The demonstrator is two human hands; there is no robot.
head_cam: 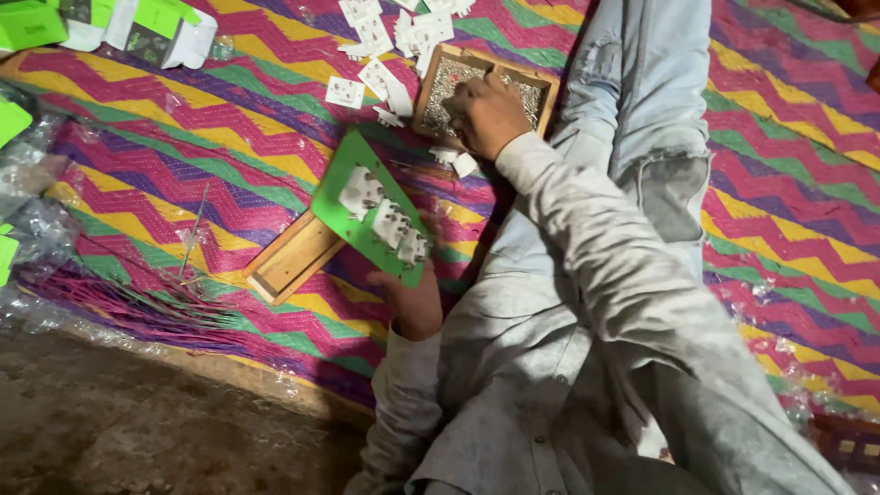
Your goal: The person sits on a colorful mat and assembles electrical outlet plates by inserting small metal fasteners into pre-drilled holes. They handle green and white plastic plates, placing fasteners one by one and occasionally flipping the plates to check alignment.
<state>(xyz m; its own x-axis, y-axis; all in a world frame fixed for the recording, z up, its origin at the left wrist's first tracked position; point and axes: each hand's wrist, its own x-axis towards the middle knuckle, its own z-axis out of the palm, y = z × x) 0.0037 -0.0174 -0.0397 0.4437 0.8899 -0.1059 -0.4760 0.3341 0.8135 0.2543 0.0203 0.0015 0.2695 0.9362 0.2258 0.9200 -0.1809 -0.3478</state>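
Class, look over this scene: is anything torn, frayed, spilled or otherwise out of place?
Yes. The woven mat is frayed at its near left edge, with loose purple strands spreading out. White cards lie scattered loosely above the wooden tray.

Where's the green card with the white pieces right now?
In the head view, the green card is left of centre, held by the left hand over a wooden tray, below the right hand.

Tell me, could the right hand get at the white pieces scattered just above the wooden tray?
Probably yes: the right hand rests in the wooden tray, and the white pieces lie just beyond its far edge with nothing between.
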